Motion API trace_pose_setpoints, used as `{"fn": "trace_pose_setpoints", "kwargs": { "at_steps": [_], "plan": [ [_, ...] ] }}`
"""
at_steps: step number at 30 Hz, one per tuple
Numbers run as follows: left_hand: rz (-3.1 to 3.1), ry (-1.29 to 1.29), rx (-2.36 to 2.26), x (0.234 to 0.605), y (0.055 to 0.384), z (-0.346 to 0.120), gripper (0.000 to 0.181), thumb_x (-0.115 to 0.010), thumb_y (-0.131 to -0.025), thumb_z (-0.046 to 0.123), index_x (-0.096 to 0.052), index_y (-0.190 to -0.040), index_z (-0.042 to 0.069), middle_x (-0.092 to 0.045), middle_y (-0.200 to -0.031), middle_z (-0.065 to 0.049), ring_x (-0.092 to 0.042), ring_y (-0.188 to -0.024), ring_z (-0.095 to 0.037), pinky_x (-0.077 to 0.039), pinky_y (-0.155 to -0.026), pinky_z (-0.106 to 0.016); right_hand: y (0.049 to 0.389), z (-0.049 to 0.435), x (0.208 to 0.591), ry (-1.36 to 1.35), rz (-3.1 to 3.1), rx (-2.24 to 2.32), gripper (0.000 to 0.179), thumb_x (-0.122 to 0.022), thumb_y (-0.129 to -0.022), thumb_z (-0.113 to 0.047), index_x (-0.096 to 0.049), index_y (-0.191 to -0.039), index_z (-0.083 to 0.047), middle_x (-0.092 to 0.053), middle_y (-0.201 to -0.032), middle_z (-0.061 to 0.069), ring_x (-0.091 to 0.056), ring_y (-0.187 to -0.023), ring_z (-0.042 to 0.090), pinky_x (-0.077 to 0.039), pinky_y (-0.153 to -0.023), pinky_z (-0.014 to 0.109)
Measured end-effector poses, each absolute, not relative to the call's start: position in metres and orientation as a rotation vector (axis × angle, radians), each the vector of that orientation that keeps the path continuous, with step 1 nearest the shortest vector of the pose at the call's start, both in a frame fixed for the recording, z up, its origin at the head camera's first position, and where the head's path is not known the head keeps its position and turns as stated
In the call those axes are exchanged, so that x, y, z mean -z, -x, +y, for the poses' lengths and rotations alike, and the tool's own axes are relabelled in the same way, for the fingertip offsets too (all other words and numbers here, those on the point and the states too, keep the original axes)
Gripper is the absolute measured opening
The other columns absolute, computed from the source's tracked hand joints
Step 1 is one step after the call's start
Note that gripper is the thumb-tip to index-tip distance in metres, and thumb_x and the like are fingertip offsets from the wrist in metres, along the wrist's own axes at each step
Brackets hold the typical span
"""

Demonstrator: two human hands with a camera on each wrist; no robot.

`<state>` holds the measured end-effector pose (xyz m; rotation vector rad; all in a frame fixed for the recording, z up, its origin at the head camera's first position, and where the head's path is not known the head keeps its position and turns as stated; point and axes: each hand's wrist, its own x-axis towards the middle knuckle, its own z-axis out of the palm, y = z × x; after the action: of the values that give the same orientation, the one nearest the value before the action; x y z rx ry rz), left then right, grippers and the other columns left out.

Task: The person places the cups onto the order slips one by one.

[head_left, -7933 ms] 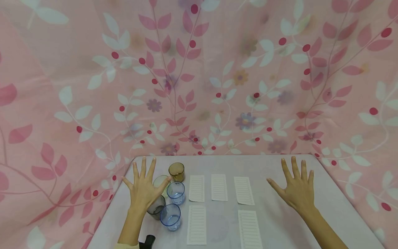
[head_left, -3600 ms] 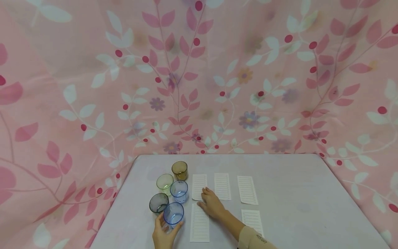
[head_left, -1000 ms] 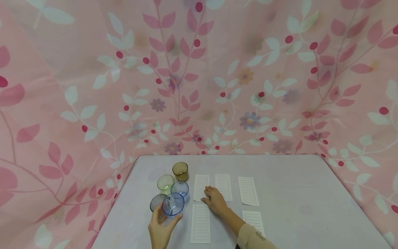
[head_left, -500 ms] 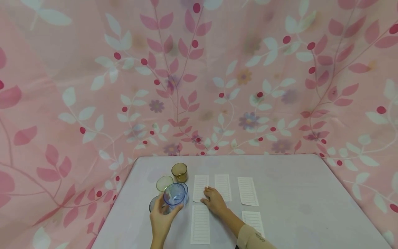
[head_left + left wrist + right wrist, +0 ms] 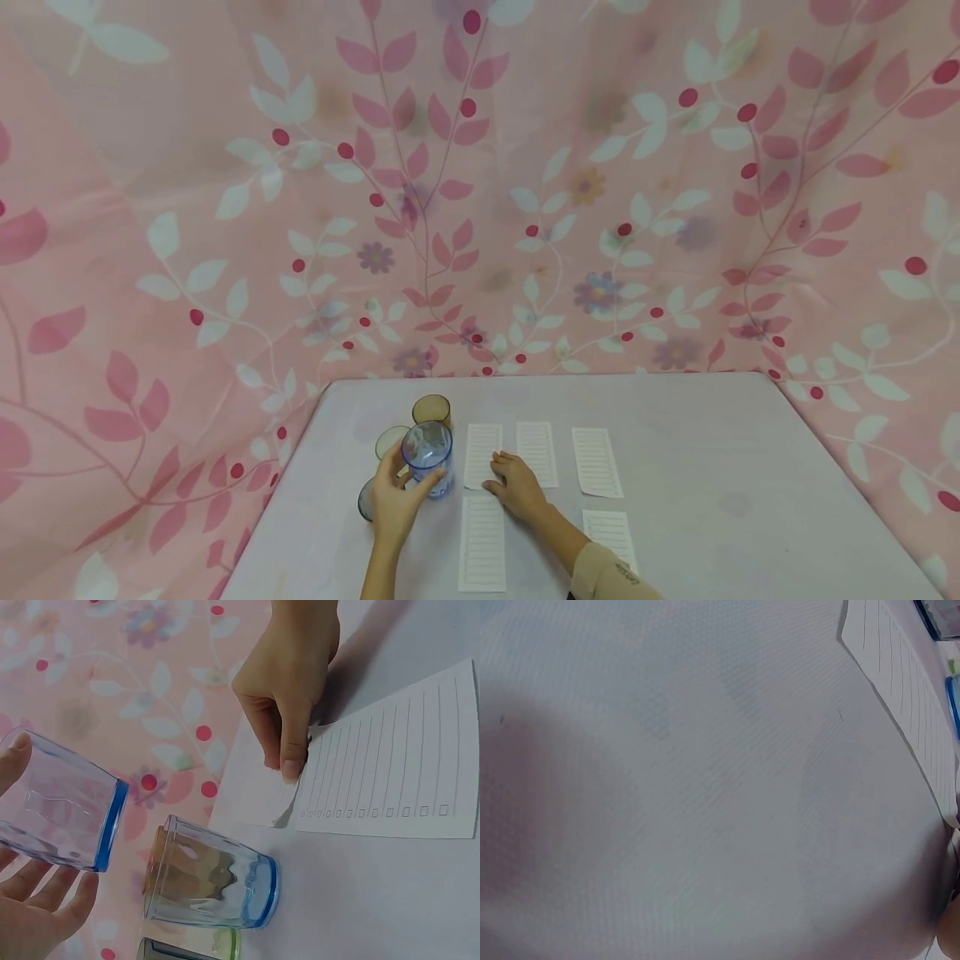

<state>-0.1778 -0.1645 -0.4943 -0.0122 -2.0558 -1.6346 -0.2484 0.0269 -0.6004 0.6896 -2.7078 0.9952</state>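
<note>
In the head view my left hand [image 5: 394, 504] grips a clear blue glass [image 5: 427, 444] around its side, thumb on the right. The left wrist view shows this glass [image 5: 64, 799] raised off the table, apart from a second blue glass [image 5: 214, 877] that stands below it. My right hand [image 5: 519, 490] rests at the near end of a lined paper slip [image 5: 482, 450]. Its fingertips touch the edges where this slip meets a nearer slip [image 5: 482, 546]. Only a sliver of the right hand [image 5: 949, 930] shows in the right wrist view.
An amber glass [image 5: 431, 408] stands behind the blue ones. A green glass [image 5: 391, 442] and a dark grey glass [image 5: 365, 502], both partly hidden by my left hand, stand left. More slips [image 5: 536, 454] lie on the white table [image 5: 720, 467]; a patterned pink cloth [image 5: 480, 208] hangs behind.
My left hand reached to the nearer blue glass, gripped and lifted it, and moved it away from me toward the other blue glass. The right hand came down onto the slips and stayed there.
</note>
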Motion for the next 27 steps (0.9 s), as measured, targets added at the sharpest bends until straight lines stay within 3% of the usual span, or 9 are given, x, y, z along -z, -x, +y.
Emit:
{"fn": "trace_pose_setpoints", "kwargs": {
  "at_steps": [4, 6, 14, 21, 27],
  "plan": [
    [-2.072, 0.017, 1.652, 0.477, 0.177, -0.159, 0.073, -0.084, -0.064, -0.001, -0.048, -0.127, -0.010, -0.057, -0.121, -0.027, -0.055, -0.110, -0.042, -0.050, -0.089, -0.048, 0.247, 0.027, 0.599, -0.687, -2.692, -1.031, 0.042, -0.072, -0.081, -0.018, -0.063, -0.111, 0.011, -0.060, -0.121, 0.021, -0.053, -0.117, 0.036, -0.042, -0.099, 0.048],
    [-2.074, 0.032, 1.671, 0.470, 0.176, -0.156, 0.073, -0.082, -0.065, -0.002, -0.046, -0.127, -0.013, -0.055, -0.122, -0.030, -0.054, -0.111, -0.045, -0.049, -0.089, -0.052, 0.248, 0.027, 0.600, -0.684, -2.683, -1.043, 0.042, -0.073, -0.081, -0.018, -0.063, -0.110, 0.010, -0.061, -0.120, 0.021, -0.054, -0.116, 0.036, -0.042, -0.099, 0.048],
    [-2.069, 0.036, 1.696, 0.487, 0.193, -0.151, 0.072, -0.084, -0.066, 0.002, -0.049, -0.128, -0.010, -0.057, -0.123, -0.025, -0.054, -0.111, -0.043, -0.050, -0.089, -0.048, 0.251, 0.028, 0.604, -0.654, -2.697, -1.075, 0.044, -0.073, -0.080, -0.020, -0.063, -0.112, 0.009, -0.060, -0.122, 0.020, -0.053, -0.117, 0.036, -0.043, -0.098, 0.048],
    [-2.075, 0.035, 1.740, 0.495, 0.200, -0.147, 0.070, -0.082, -0.067, 0.000, -0.048, -0.127, -0.010, -0.054, -0.125, -0.029, -0.052, -0.115, -0.046, -0.048, -0.091, -0.053, 0.250, 0.028, 0.602, -0.644, -2.705, -1.102, 0.045, -0.073, -0.081, -0.020, -0.063, -0.112, 0.010, -0.060, -0.122, 0.021, -0.053, -0.118, 0.036, -0.042, -0.098, 0.049],
    [-2.063, 0.034, 1.772, 0.514, 0.216, -0.149, 0.073, -0.084, -0.067, 0.007, -0.048, -0.128, -0.007, -0.051, -0.129, -0.029, -0.049, -0.119, -0.045, -0.046, -0.095, -0.048, 0.249, 0.028, 0.601, -0.646, -2.696, -1.110, 0.045, -0.073, -0.081, -0.020, -0.063, -0.112, 0.010, -0.061, -0.121, 0.020, -0.053, -0.117, 0.036, -0.042, -0.098, 0.049]
  ]
}}
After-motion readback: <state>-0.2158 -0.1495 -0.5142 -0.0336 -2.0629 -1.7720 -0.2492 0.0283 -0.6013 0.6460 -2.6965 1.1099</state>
